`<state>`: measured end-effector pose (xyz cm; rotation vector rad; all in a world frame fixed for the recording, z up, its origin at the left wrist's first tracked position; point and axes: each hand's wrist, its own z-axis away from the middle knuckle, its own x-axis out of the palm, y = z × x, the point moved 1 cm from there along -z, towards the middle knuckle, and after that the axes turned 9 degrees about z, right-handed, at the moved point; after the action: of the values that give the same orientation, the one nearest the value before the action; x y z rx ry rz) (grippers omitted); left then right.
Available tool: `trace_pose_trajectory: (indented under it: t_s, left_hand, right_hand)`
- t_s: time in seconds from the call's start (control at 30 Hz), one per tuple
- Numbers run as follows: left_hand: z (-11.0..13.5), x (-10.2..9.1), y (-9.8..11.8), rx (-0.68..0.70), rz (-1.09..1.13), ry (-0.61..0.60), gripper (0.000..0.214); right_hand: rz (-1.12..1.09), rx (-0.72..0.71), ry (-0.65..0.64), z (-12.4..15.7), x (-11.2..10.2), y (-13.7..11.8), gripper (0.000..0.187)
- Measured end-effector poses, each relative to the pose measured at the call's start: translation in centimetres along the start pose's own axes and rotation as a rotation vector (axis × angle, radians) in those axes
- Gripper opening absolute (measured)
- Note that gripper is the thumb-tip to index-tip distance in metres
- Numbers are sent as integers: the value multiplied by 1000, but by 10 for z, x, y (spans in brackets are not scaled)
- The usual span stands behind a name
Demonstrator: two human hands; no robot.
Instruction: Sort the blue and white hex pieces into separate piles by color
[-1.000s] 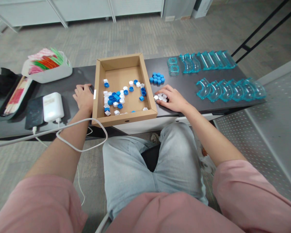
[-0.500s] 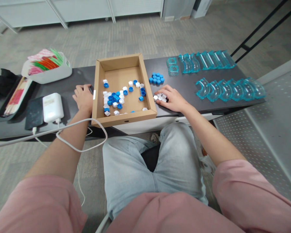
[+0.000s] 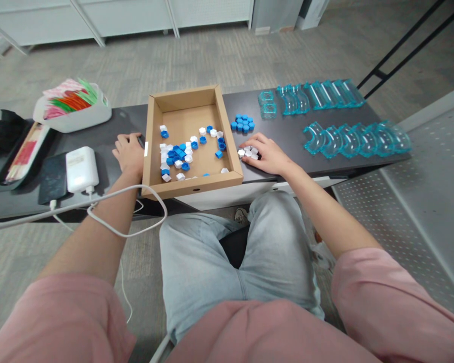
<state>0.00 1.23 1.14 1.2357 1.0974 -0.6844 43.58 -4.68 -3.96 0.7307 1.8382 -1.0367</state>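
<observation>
A shallow cardboard box [image 3: 150,151] stands on the dark table [image 3: 291,133] and holds several loose blue and white hexagon pieces [image 3: 179,154]. My left hand [image 3: 129,151] rests on the table against the box's left wall, fingers curled loosely with nothing seen in them. My right hand [image 3: 267,154] lies right of the box, its fingers spread over a small cluster of white hexagon pieces [image 3: 246,152] and touching them. A tidy cluster of blue hexagon pieces [image 3: 242,123] sits just beyond that hand.
Two rows of clear turquoise curved pieces [image 3: 353,138] fill the table's right side. At left are a white charger [image 3: 81,168] with its cable, a dark phone [image 3: 53,177], a white bin of coloured strips [image 3: 72,105] and a black tray [image 3: 20,154].
Almost nothing: the view has shifted slightly, and my right hand's fingers have moved a little over the white pieces. My left hand has stayed put.
</observation>
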Motion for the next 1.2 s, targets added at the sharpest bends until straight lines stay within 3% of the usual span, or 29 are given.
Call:
trace_pose_trajectory:
  t_s: [0.37, 1.2]
  left_hand:
    - [-6, 6, -8, 34, 7, 33, 55]
    - [0, -1, 0, -1, 1, -22, 67]
  right_hand:
    - [0, -11, 2, -1, 1, 1, 45]
    - [23, -1, -20, 1, -2, -3, 48]
